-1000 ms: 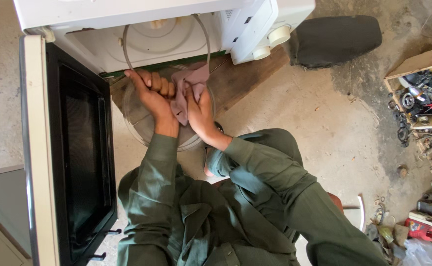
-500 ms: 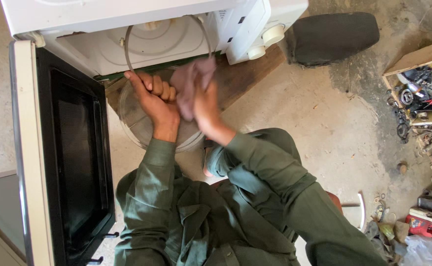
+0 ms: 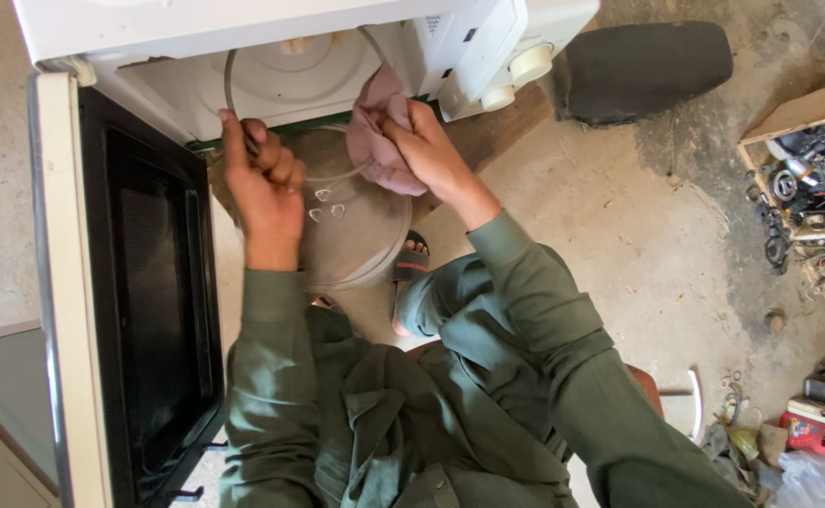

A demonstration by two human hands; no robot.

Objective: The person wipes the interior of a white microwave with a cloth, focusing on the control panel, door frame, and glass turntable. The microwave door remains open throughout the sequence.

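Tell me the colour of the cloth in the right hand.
Dusty pink, seen in the head view: the crumpled cloth gripped in the right hand.

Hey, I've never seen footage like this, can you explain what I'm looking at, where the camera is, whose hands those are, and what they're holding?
The camera sits on a person's head and looks straight down, so you see their own arms in green sleeves and their lap. In front of them stands a white microwave oven with its door swung open on the left side of the picture. The left hand has a closed grip on the edge of a round glass turntable plate, held just outside the oven opening. The right hand presses a pink cloth against the plate's far edge. Below the plate, a sandalled foot rests on the concrete floor. At the right edge lies a clutter of wires and small parts.
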